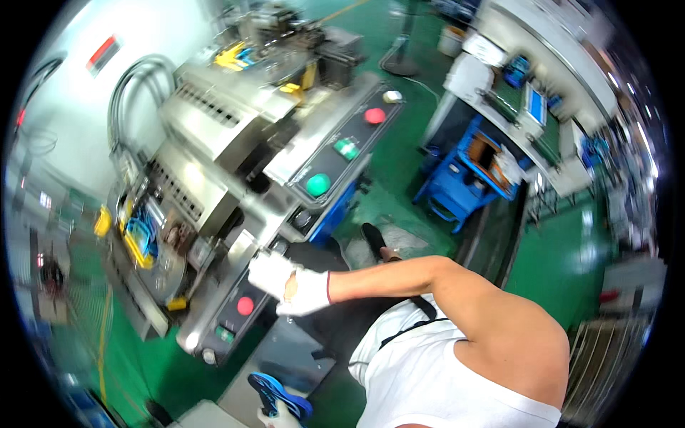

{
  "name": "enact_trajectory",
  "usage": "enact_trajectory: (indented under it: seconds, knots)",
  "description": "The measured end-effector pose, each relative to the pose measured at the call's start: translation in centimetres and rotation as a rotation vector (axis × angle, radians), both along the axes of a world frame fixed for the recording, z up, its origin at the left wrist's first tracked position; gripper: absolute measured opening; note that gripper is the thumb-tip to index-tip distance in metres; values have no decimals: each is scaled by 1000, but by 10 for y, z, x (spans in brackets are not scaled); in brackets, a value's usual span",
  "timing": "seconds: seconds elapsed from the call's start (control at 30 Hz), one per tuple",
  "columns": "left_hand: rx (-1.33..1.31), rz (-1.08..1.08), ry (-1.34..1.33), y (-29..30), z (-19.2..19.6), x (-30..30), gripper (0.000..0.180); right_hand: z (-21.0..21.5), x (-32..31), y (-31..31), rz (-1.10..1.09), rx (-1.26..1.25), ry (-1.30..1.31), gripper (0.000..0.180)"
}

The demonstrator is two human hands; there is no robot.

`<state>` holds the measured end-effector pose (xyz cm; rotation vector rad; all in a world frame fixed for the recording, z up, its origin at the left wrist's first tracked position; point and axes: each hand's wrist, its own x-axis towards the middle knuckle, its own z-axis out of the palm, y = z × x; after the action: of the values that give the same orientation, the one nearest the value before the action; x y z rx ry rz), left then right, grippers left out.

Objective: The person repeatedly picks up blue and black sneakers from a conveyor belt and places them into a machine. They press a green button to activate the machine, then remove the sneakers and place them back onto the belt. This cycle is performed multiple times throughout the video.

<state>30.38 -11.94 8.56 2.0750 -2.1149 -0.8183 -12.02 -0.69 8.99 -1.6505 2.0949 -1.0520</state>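
Note:
My right hand (298,287), in a white glove with a patch of bare skin showing, reaches across to the front of a metal machine (214,128). It is over the control panel, close to a red button (245,306); its fingers are smeared by motion, and whether they touch anything is unclear. At the lower edge, my gloved left hand (280,416) is closed on a black shoe (275,392) with bright blue edging. That hand is partly cut off by the frame. A grey metal plate (292,349) lies beside the shoe.
Along the machine's far panel sit a green button (318,185) and another red button (374,115). Yellow and blue parts (143,235) are on the machine's left station. A blue cart (464,175) with items stands right, below a workbench (492,107). The floor (385,192) is green.

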Motion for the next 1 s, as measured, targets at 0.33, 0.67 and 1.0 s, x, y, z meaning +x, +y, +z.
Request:
enact_trajectory:
  seconds: [0.33,0.67,1.0]
  knots:
    - [223,-591,716,163,95,-340,61,37,49,228,-364,40,-71,111]
    - [440,-1819,1060,329,169,-506,81,86,-193,431,-1588,-557,373,93]
    - [421,-1368,517,246,25,-453,73,91,-475,635,-1863,-672,-143,81]
